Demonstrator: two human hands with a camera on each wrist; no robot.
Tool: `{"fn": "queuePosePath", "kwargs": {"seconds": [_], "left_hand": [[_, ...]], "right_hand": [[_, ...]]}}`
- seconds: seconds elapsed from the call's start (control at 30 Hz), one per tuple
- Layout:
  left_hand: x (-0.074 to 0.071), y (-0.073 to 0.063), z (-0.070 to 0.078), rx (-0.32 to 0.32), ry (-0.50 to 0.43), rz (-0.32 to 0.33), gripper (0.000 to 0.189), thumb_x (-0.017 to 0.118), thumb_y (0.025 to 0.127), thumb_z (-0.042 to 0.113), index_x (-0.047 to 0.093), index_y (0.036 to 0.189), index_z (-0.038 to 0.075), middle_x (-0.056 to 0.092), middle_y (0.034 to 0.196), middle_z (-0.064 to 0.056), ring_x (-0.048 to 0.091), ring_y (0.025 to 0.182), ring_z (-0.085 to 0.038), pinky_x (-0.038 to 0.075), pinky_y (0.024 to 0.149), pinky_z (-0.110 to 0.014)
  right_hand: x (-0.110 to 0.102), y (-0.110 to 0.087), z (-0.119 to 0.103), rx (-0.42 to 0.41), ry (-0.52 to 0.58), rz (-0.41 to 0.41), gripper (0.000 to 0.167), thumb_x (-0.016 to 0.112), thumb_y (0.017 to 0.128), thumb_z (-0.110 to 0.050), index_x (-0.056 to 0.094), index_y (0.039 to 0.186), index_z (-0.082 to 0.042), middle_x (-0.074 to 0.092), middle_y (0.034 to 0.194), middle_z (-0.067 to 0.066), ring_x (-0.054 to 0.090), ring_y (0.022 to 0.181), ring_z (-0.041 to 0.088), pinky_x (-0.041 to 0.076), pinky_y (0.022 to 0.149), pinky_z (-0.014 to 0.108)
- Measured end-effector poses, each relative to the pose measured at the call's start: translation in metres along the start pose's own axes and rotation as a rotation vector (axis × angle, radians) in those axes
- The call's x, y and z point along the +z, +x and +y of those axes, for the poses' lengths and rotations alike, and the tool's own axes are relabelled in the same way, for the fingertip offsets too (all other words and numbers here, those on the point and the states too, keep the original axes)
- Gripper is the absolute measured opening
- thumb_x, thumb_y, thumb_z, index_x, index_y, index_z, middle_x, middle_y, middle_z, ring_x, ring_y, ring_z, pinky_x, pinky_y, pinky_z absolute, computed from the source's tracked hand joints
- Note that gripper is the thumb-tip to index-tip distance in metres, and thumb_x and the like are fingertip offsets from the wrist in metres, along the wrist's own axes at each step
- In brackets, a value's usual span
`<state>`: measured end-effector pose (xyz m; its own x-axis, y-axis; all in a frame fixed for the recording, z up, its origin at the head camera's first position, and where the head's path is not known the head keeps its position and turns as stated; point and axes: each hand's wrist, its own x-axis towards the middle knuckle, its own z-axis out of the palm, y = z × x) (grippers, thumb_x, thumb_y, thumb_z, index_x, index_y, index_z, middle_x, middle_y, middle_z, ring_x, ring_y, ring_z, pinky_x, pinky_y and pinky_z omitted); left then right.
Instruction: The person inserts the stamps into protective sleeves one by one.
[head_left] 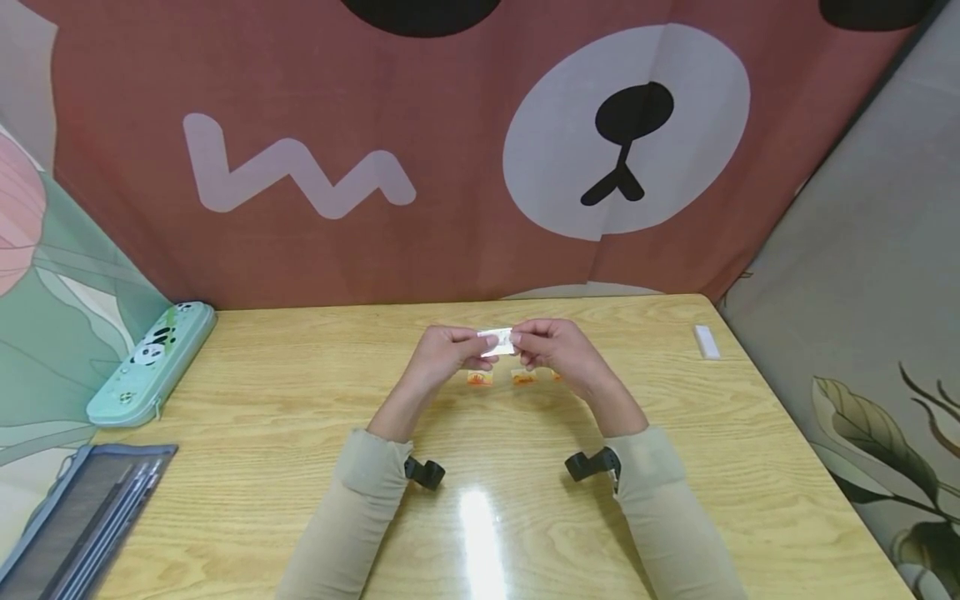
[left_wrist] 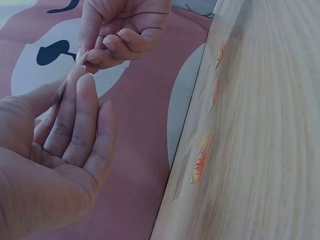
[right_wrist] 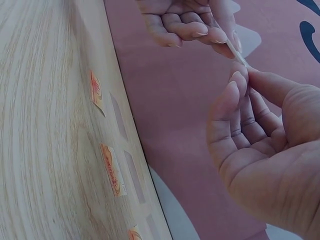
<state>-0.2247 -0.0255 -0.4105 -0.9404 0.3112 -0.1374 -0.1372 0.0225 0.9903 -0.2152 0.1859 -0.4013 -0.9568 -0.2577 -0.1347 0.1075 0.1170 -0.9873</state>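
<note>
Grip: left hand and right hand both closed at the fingertips, thumb against fingers, pinching opposite ends of one small white card.
White card, position: held up between the two hands, above the tabletop and toward its far side; seen nearly edge-on from both wrists.
White card, concealed: ends covered by thumbs and fingertips; faint marks on its face, too small to read.
Orange cards: three, lying apart in a row on the wood, below the hands: one on the left, one in the middle, one on the right, the last partly behind the right hand in the head view; lettering unreadable.
Grey strips: beside the orange cards in the wrist views, toward the far edge; whether reflections or flat pieces, cannot tell.
Far edge: close beyond the hands, backed by a brown bear-print cloth, cut off at top.
Side room: plain wood grain extends broadly left and right of the forearms.
Left margin: mint panda case at the far corner; mesh pouch nearer, cut off by the frame, its slender contents indistinct.
Right margin: white block just inside the table's edge.
Near side: glare streak on wood between the sleeves, both cut off below.
</note>
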Motion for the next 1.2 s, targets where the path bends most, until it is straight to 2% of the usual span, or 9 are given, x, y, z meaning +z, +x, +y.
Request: {"fn": "queuePosePath", "kwargs": {"seconds": [0.17, 0.37, 0.6, 0.93, 1.2], "left_hand": [[0.0010, 0.0008, -0.0003, -0.005, -0.006, 0.006, 0.023, 0.077, 0.092, 0.017, 0.078, 0.100, -0.004, 0.079, 0.085, -0.013, 0.078, 0.077, -0.023, 0.065, 0.079, -0.035], [0.0022, 0.0010, 0.0007, -0.013, 0.002, 0.013, 0.023, 0.077, 0.091, 0.018, 0.078, 0.100, -0.004, 0.079, 0.084, -0.013, 0.077, 0.073, -0.018, 0.065, 0.083, -0.040], [0.0029, 0.0011, 0.0002, -0.006, -0.003, 0.021, 0.022, 0.075, 0.092, 0.014, 0.077, 0.103, -0.005, 0.079, 0.085, -0.013, 0.077, 0.072, -0.017, 0.065, 0.076, -0.033], [0.0015, -0.0003, -0.0007, 0.002, -0.006, 0.023, 0.022, 0.074, 0.093, 0.013, 0.077, 0.104, -0.005, 0.079, 0.089, -0.015, 0.075, 0.069, -0.013, 0.065, 0.076, -0.033], [0.0030, -0.0006, -0.0006, -0.002, -0.014, 0.031, 0.021, 0.073, 0.094, 0.010, 0.076, 0.105, -0.007, 0.079, 0.088, -0.015, 0.075, 0.067, -0.011, 0.065, 0.075, -0.032]], "right_hand": [[0.0003, 0.0000, -0.0004, 0.013, -0.001, -0.004, 0.018, 0.061, 0.101, -0.012, 0.066, 0.108, 0.004, 0.063, 0.079, 0.000, 0.059, 0.070, 0.010, 0.056, 0.065, 0.021], [0.0004, 0.0010, -0.0003, 0.023, 0.002, -0.006, 0.019, 0.061, 0.102, -0.012, 0.065, 0.110, 0.005, 0.063, 0.080, -0.001, 0.059, 0.070, 0.010, 0.056, 0.066, 0.022], [0.0022, 0.0011, 0.0008, 0.028, 0.002, -0.008, 0.022, 0.061, 0.101, -0.011, 0.064, 0.113, 0.007, 0.064, 0.083, 0.000, 0.060, 0.071, 0.011, 0.058, 0.067, 0.023], [0.0034, 0.0020, 0.0032, 0.023, -0.013, -0.025, 0.024, 0.062, 0.101, -0.011, 0.064, 0.114, 0.008, 0.064, 0.084, 0.002, 0.061, 0.071, 0.011, 0.059, 0.067, 0.024], [0.0056, 0.0012, 0.0026, 0.032, -0.015, 0.001, 0.022, 0.063, 0.100, -0.011, 0.065, 0.112, 0.008, 0.064, 0.084, 0.001, 0.060, 0.071, 0.011, 0.058, 0.065, 0.022]]}}
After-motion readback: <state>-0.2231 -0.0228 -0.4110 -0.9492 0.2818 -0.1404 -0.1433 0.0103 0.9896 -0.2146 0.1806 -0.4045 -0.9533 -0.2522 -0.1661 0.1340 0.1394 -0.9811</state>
